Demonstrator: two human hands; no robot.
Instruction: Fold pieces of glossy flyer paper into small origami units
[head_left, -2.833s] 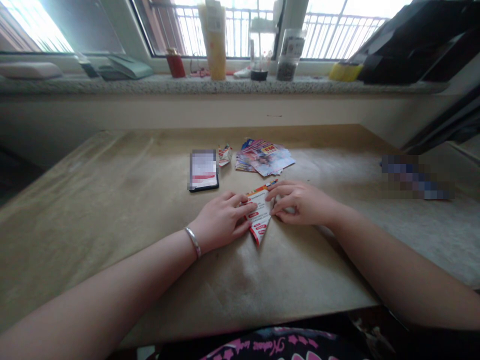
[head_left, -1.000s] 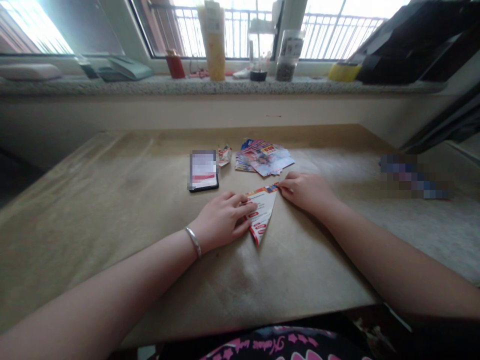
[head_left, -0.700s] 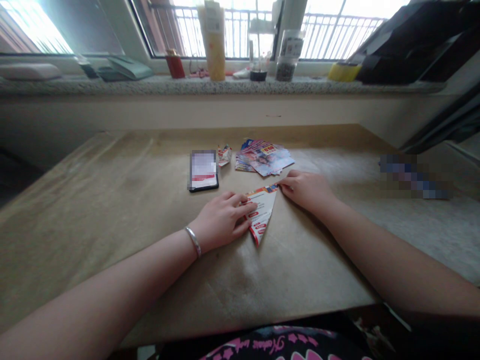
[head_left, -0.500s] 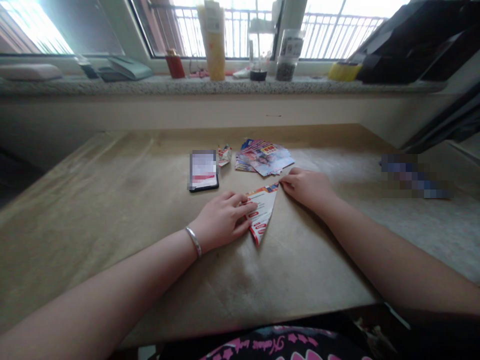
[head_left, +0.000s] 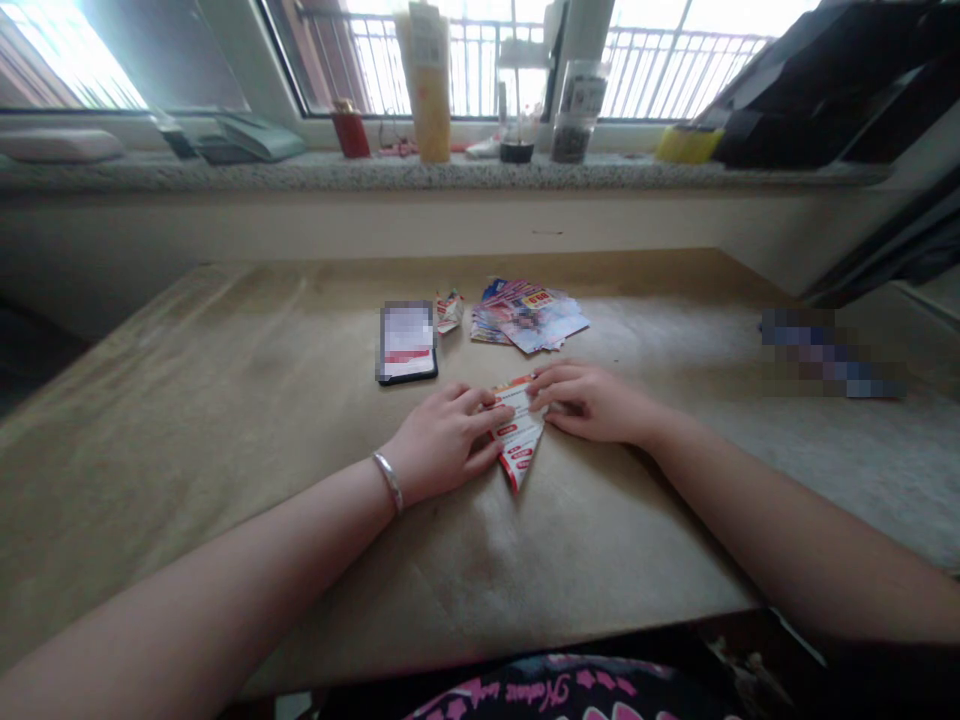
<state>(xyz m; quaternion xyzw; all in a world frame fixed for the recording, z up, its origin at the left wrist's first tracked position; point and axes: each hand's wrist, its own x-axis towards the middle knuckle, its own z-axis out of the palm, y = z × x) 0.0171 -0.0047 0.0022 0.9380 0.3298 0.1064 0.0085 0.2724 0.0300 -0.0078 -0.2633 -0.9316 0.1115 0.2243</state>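
Observation:
A printed paper sheet folded into a triangle (head_left: 523, 440) lies on the table, one point toward me. My left hand (head_left: 448, 437) rests on its left side with fingers spread, pressing it down. On the opposite side, my right hand (head_left: 587, 402) lies over the upper right edge, fingertips on the paper and fingers apart. Neither hand grips the sheet. Beyond the hands is a fanned pile of colourful leaflets (head_left: 536, 318). To its left sits a small folded paper piece (head_left: 449, 312), beside a phone (head_left: 407, 342) with a lit, blurred screen.
A pixelated flat item (head_left: 829, 352) lies at the table's right. Along the granite windowsill (head_left: 465, 174) stand a tall yellow bottle (head_left: 425, 85), a red bottle (head_left: 350, 132), clear containers (head_left: 579, 112) and a yellow roll (head_left: 688, 143). The table (head_left: 225, 420) meets a wall at the back.
My right hand has moved left and toward me, from pinching the triangle's upper right corner to resting on its right edge. The left hand stays put.

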